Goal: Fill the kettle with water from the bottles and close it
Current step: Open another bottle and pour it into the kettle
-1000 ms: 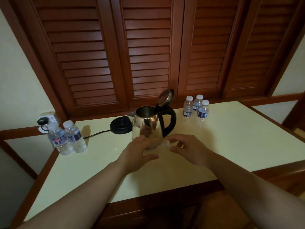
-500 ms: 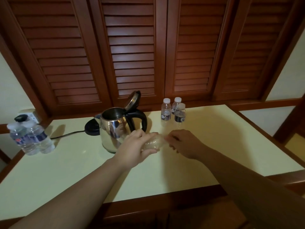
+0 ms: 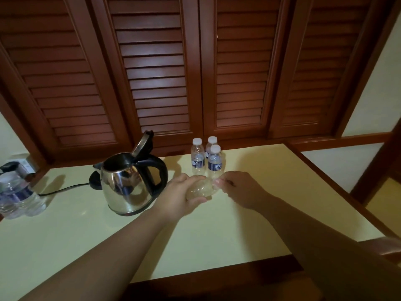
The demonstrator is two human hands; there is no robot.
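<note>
Cream table [image 3: 249, 224]: bottle [image 3: 200, 190] held sideways, cap end probably rightward, both hands.

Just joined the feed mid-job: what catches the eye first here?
Both hands meet at table centre: the left hand grips a clear bottle lying sideways, the right hand at its cap end. Left of them stands the steel kettle, lid up.

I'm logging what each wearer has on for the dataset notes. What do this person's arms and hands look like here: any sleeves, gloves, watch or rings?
Both forearms are bare as far as the picture shows, with no sleeve in view. The left hand and right hand wear no gloves. No watch, bracelet or ring is visible on either, though the dim light could hide a thin ring.
</note>
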